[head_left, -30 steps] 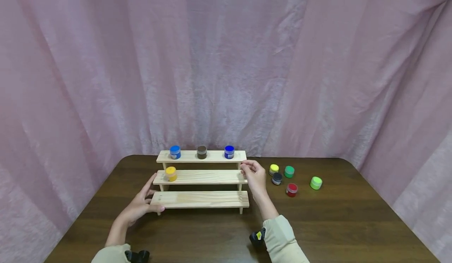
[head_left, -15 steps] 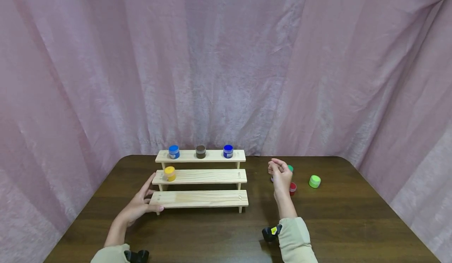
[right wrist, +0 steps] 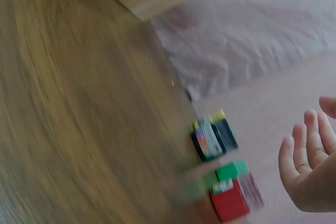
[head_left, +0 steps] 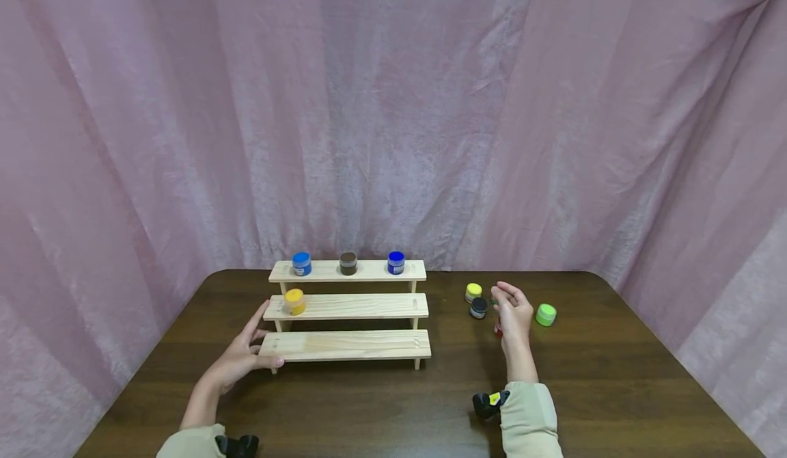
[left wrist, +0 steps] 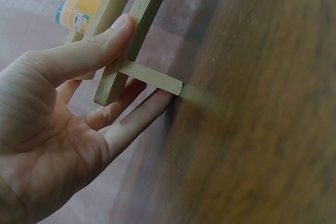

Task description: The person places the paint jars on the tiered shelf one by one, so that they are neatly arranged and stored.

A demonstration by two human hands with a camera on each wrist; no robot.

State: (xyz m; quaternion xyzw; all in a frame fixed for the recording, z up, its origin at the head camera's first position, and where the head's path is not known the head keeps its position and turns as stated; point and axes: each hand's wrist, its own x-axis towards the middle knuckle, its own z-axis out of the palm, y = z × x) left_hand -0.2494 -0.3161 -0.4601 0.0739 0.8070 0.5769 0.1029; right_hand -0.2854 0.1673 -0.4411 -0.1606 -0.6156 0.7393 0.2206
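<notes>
My left hand (head_left: 236,359) grips the left end of a three-tier wooden display shelf (head_left: 350,345), its thumb on the lowest step's front and its fingers reaching behind. The left wrist view shows that thumb pressed against the wood near a small leg (left wrist: 152,77). My right hand (head_left: 515,314) hovers over the small paint jars at the right, holding nothing, fingers loosely bent. Beneath it in the head view, a red jar (head_left: 497,332) and a green jar (right wrist: 231,170) are mostly covered. Left of the hand stand a black jar (head_left: 478,308) and a yellow jar (head_left: 473,292).
The top tier carries a light blue jar (head_left: 302,264), a brown jar (head_left: 348,264) and a dark blue jar (head_left: 396,262). An orange-yellow jar (head_left: 295,301) sits on the middle tier's left. A light green jar (head_left: 546,314) stands farther right. Pink curtains (head_left: 393,116) hang behind the table.
My right hand has moved right, from the middle tier's right end to above the jars on the table. The left hand keeps its grip on the shelf.
</notes>
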